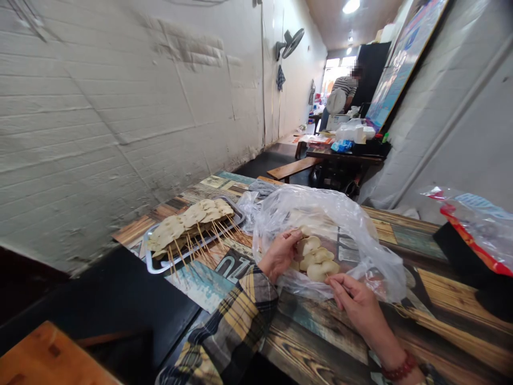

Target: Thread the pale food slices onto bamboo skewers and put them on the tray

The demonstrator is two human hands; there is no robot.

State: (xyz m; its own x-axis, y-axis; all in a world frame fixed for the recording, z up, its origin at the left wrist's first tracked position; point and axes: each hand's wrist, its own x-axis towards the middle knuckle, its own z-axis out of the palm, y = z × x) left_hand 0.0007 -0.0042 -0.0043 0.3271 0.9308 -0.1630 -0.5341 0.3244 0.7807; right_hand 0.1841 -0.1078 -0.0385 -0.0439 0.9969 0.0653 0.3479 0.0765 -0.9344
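My right hand (355, 299) pinches the near end of a thin wooden skewer, most of it hidden by the fingers and the food. Pale, round, flat slices (319, 262) are threaded along it, overlapping one another. At their far end, the closed fingers of my left hand (280, 255) grip the edge of a slice. Both hands work over the mouth of a clear plastic bag (368, 251) spread on the table. To the left, a metal tray (155, 266) bears a heap of similar filled skewers (192, 219), their bare sticks pointing towards me.
The table (308, 342) has a patchwork wood pattern. Loose skewers (449, 323) lie at right, below a red-and-clear plastic package (476, 235). Behind stand a wooden bench (294, 169) and a cluttered table. A person (344, 88) bends at the back. A fan (292, 44) hangs on the left wall.
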